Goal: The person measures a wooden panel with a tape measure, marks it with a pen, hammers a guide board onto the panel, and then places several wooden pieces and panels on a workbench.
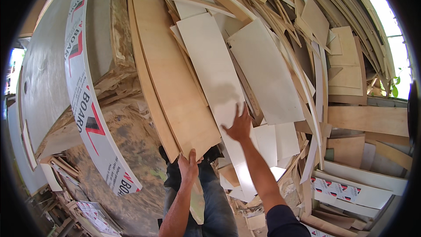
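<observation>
My left hand point(188, 165) grips the near end of a long light-brown plywood board point(175, 79), with the thumb over its edge. A second plywood strip point(147, 68) lies along that board's left side. Over the right edge of a long white panel point(212, 61), my right hand point(239, 125) is open with its fingers spread. Whether its fingertips touch the panel, I cannot tell. A shadow falls on the panel just beyond them. To the right of that hand lies a wider white board point(267, 72).
At left, a grey-topped stack point(48, 70) carries a long printed strip point(94, 118). Narrow wood offcuts point(280, 13) lie heaped at the far right. Shorter white pieces point(265, 142) sit below the wider board. More plywood pieces point(368, 120) are stacked along the right side.
</observation>
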Demonstrator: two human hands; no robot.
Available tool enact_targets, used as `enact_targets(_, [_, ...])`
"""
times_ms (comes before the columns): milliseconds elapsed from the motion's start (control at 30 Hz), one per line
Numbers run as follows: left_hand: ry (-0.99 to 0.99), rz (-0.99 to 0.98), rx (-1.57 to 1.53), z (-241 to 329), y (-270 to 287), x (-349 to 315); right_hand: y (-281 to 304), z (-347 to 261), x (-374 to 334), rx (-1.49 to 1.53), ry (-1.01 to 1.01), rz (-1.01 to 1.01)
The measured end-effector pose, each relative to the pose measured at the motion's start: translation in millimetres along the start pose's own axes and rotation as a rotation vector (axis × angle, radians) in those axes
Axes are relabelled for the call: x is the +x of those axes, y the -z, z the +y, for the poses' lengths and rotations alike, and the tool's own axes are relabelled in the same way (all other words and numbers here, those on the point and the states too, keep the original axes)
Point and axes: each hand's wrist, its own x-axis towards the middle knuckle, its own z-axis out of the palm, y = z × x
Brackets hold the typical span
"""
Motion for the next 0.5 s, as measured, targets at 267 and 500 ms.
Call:
enact_targets(267, [-0.056, 0.059, 0.04, 2, -3, -1, -8, -25, 5, -0.191, -0.067, -0.269])
enact_targets(500, [-0.058, 0.057, -0.001, -10, -6, 2, 5, -7, 17, -0.268, 0.054, -0.308])
